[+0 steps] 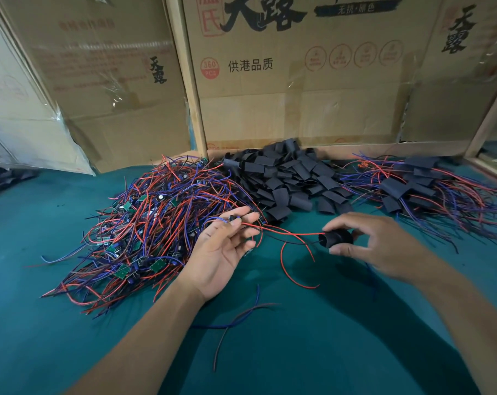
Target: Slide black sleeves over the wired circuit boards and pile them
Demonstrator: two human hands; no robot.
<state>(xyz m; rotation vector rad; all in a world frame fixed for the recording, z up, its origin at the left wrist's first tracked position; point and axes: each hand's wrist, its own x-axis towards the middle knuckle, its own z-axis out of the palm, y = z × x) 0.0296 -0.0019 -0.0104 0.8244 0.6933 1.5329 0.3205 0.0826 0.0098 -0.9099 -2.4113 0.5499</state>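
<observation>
My right hand (375, 246) pinches an opened black sleeve (336, 238); my left hand (227, 246) loosely holds a wired board (236, 219). Bare boards pile (144, 223) at nine o'clock looks large; finished pile (421, 186) at two, small.

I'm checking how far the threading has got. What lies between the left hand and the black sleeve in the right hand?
In the head view, red and dark wires span from the left hand to the black sleeve in the right hand, over green cloth.
</observation>
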